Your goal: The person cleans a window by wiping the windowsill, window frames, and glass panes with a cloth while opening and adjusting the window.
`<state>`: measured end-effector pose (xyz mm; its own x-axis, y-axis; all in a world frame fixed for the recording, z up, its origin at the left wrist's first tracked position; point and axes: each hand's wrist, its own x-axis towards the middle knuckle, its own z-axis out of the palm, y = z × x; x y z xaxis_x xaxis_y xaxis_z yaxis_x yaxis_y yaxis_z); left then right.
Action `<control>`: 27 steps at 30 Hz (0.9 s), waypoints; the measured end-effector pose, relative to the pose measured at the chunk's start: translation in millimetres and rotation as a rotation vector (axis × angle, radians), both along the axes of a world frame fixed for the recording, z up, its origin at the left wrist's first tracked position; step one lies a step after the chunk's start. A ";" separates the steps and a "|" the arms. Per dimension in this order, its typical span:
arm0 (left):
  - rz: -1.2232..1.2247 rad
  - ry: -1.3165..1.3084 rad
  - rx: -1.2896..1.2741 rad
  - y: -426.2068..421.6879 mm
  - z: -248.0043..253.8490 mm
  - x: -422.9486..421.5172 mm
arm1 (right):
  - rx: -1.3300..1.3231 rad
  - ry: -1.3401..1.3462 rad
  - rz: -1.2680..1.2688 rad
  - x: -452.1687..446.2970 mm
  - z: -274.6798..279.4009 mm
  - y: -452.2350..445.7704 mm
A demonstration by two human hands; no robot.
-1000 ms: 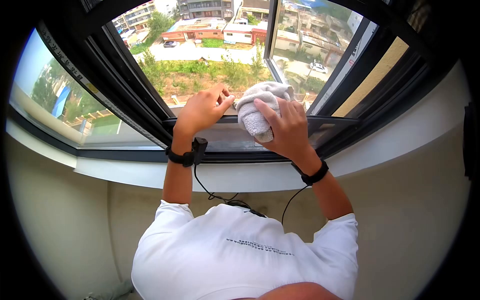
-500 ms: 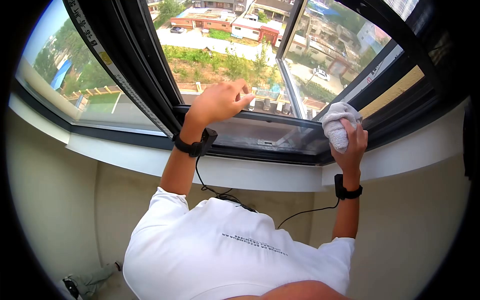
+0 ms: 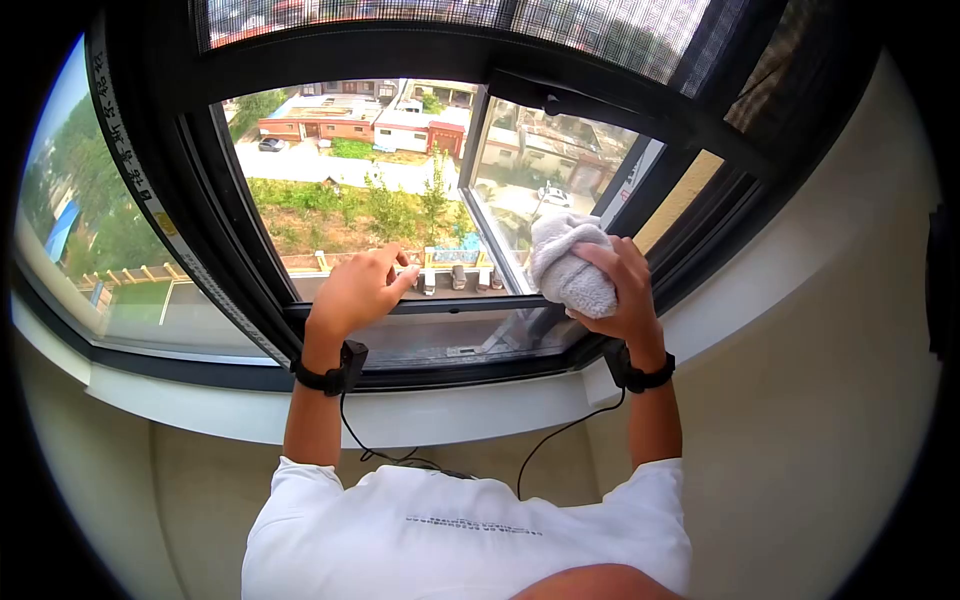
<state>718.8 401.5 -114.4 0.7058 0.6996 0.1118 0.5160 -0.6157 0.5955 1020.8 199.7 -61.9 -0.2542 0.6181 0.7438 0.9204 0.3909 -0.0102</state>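
My right hand point(image 3: 620, 290) grips a bunched pale grey terry cloth point(image 3: 572, 262), held up at the right side of the window opening, in front of the outward-swung window sash point(image 3: 500, 245). I cannot tell whether the cloth touches the sash. Near the left part of the opening, just above the lower frame bar point(image 3: 420, 306), is my left hand point(image 3: 355, 290). Its fingers are loosely bent, thumb and forefinger apart, with nothing visible in them. The far sides of the fingers are hidden.
A dark insect screen panel point(image 3: 600, 30) spans the top. Below the frame runs a white sill point(image 3: 450, 412). Black cables point(image 3: 535, 450) hang from both wrist straps. A fixed pane point(image 3: 130, 240) stands at left. Buildings and parked cars lie far below outside.
My view has tilted up and shifted right, showing more of the screen. The cloth in my right hand is raised against the frame and nearer the sash. My left hand stays near the lower bar.
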 end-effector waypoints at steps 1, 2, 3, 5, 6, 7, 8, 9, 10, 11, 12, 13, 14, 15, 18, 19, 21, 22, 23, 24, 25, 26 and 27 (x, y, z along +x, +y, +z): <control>-0.006 -0.009 0.005 -0.2 1.9 1.1 | 0.130 -0.005 0.008 7.1 7.9 -8.9; -0.011 -0.011 0.007 -0.8 2.8 0.7 | 0.257 -0.004 0.018 10.2 14.7 -17.9; -0.015 -0.011 0.005 -1.2 3.4 -0.3 | 0.387 -0.015 0.010 12.9 22.6 -27.7; -0.020 -0.039 0.039 0.7 -2.0 -0.5 | 0.661 -0.083 -0.113 14.5 48.9 -43.8; -0.022 -0.039 0.047 0.6 -2.6 -0.2 | 0.776 -0.108 -0.191 15.7 64.6 -45.5; -0.023 -0.041 0.056 0.8 -3.0 0.6 | 0.820 -0.106 -0.263 19.9 81.2 -44.1; -0.022 -0.036 0.054 0.2 -2.9 0.7 | 0.808 -0.062 -0.289 28.1 95.6 -40.1; -0.020 -0.029 0.048 -0.1 -2.0 0.8 | 0.751 -0.076 -0.356 27.1 107.6 -35.7; -0.019 -0.021 0.039 -0.4 -2.4 0.7 | 0.694 -0.094 -0.422 26.0 119.5 -31.2; -0.026 -0.026 0.046 0.4 -4.6 0.9 | 0.648 -0.099 -0.421 23.6 125.5 -24.4; -0.031 -0.031 0.052 2.3 -7.0 1.0 | 0.627 -0.134 -0.396 19.2 125.3 -21.8; -0.032 -0.037 0.058 4.2 -8.1 0.7 | 0.607 -0.169 -0.365 15.1 124.4 -17.9; -0.022 -0.029 0.041 3.3 -5.6 0.1 | 0.587 -0.204 -0.329 12.2 124.9 -14.8; -0.017 -0.028 0.022 1.0 -1.4 -0.1 | 0.564 -0.213 -0.328 10.5 127.9 -14.1; -0.015 -0.022 -0.010 -1.1 2.6 -0.9 | 0.512 -0.152 -0.372 17.6 140.1 -24.7; -0.019 -0.025 0.004 -1.2 -1.5 -1.1 | 0.491 -0.181 -0.430 31.6 147.3 -34.2; -0.032 -0.044 0.042 2.7 -6.4 0.6 | 0.452 -0.245 -0.540 53.0 159.1 -50.6; -0.036 -0.038 0.044 3.9 -7.9 0.7 | 0.447 -0.226 -0.577 59.4 159.0 -56.0; -0.037 -0.031 0.055 4.6 -9.1 1.9 | 0.440 -0.208 -0.615 65.8 157.9 -61.0; -0.037 -0.023 0.067 4.9 -9.0 1.9 | 0.464 -0.243 -0.669 72.1 158.2 -64.9; -0.038 -0.014 0.079 5.1 -8.6 1.5 | 0.478 -0.242 -0.696 77.9 157.0 -69.2; -0.035 -0.015 0.057 5.1 -7.6 1.7 | 0.495 -0.239 -0.724 83.3 154.4 -72.7; -0.032 -0.016 0.060 4.1 -6.8 1.7 | 0.510 -0.235 -0.751 85.9 150.6 -72.6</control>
<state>720.5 405.7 -121.1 0.7256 0.6683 0.1643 0.4861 -0.6667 0.5650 1106.6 127.1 88.7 -0.0993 0.2947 0.9504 0.8902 -0.4005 0.2172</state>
